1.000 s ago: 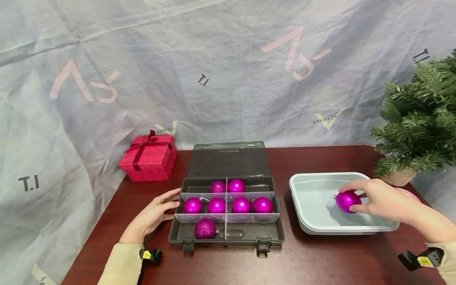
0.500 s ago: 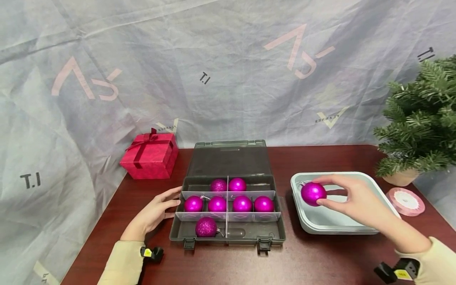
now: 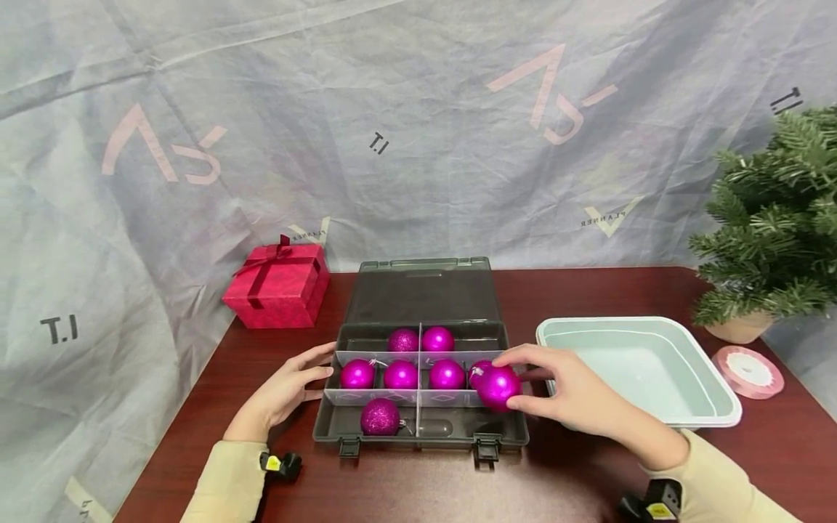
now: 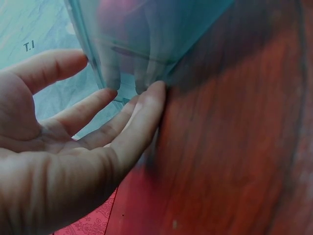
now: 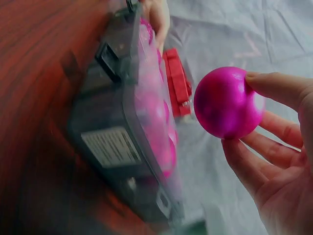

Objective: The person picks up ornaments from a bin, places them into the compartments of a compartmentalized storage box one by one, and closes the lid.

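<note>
My right hand (image 3: 565,388) pinches a shiny magenta Christmas bauble (image 3: 498,388) between thumb and fingers, over the right side of an open dark divided case (image 3: 471,421). In the right wrist view the held bauble (image 5: 227,103) is apart from the case (image 5: 105,142). Several magenta baubles sit in the case: a row in the middle section, two at the back, and a glittery bauble (image 3: 380,418) front left. The front right compartment holds none. My left hand (image 3: 284,396) rests its fingertips against the case's left side; the left wrist view shows its fingers (image 4: 142,112) fairly straight there.
A pale grey-blue tub (image 3: 644,363) stands right of the case. Farther right are a pink ribbon roll (image 3: 747,372) and a small artificial fir tree (image 3: 778,225). A red gift box (image 3: 281,287) sits back left. A grey cloth (image 3: 418,131) hangs behind the table (image 3: 216,436).
My right hand has lifted the bauble out of the tub and carried it left to over the case. The left hand has stayed at the case's left side.
</note>
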`<state>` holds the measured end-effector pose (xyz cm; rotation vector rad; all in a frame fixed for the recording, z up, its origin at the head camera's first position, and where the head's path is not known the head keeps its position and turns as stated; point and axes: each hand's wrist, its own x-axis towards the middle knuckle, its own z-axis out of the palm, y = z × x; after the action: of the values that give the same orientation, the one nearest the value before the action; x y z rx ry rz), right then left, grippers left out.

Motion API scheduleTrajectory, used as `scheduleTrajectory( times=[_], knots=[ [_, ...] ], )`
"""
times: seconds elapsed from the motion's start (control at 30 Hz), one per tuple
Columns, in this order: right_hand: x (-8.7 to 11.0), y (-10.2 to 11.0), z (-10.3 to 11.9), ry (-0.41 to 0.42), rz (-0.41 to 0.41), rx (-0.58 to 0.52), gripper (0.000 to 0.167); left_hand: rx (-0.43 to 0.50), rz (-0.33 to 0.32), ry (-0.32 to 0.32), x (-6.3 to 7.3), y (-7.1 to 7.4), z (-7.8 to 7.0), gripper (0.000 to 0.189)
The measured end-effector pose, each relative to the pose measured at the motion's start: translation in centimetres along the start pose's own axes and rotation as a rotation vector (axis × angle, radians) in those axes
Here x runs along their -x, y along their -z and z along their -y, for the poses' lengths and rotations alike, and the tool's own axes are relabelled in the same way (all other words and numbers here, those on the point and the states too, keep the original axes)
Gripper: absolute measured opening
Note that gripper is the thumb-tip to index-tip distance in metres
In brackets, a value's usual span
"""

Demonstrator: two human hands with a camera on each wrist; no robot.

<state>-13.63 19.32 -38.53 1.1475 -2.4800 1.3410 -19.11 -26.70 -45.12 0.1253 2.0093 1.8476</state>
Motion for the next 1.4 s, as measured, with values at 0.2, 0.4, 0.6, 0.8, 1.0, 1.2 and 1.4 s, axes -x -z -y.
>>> scheduleTrajectory(
  times=[0.2,0.4,0.6,0.8,1.0,1.2,1.4],
  knots=[
    [-0.9,-2.5,-0.2,0.051,0.067,-0.013,0.041,-0.005,-0.005,0.003,0.0,-0.1,0.0,0.062],
    [-1.2,-4.4,-0.8,0.094,0.087,0.008,0.041,-0.004,-0.002,0.010,0.0,-0.2,-0.1,0.062],
    [-1.2,-5.5,-1.5,0.105,0.091,-0.002,0.044,-0.005,-0.002,0.007,-0.1,-0.1,0.0,0.062],
    [-1.2,-5.9,-2.0,0.121,0.074,0.032,0.049,-0.009,-0.007,0.012,-0.1,-0.1,0.1,0.062],
    [-1.2,-6.0,-2.3,0.178,0.091,0.086,0.048,-0.009,-0.004,0.002,-0.1,0.0,0.0,0.062],
    [-1.3,-6.1,-2.5,0.223,0.112,0.176,0.043,-0.006,-0.002,-0.001,-0.1,0.1,0.1,0.063],
    [-1.2,-6.2,-2.6,0.228,0.114,0.184,0.041,-0.006,-0.003,0.005,-0.1,0.1,0.1,0.062]
  ],
)
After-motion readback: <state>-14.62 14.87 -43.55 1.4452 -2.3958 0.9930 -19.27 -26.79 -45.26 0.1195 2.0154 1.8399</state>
